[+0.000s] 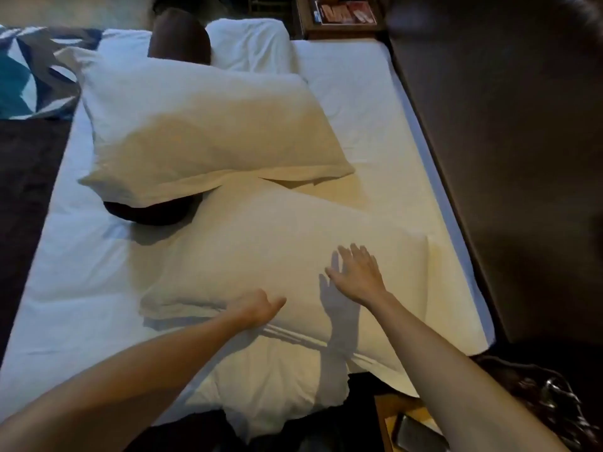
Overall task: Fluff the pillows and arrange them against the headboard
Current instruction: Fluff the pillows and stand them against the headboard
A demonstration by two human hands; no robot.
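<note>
A white pillow (pixel 261 249) lies flat on the bed nearest me. My right hand (pixel 357 274) hovers just above its right half, palm down, fingers spread, casting a shadow on it. My left hand (pixel 257 308) presses on the pillow's near edge with curled fingers; whether it pinches the cloth is unclear. A second white pillow (pixel 202 125) lies further away, resting across a dark bolster (pixel 150 213) whose other end (pixel 179 35) shows behind it. A third white pillow (pixel 251 44) sits at the far end. The dark headboard (pixel 505 158) runs along the right side.
The white sheet (pixel 365 102) covers the mattress. A patterned blue and white throw (pixel 29 70) and a dark blanket (pixel 23 177) lie on the left. A nightstand with a phone (pixel 414 432) stands at the lower right, another nightstand (pixel 342 14) at the top.
</note>
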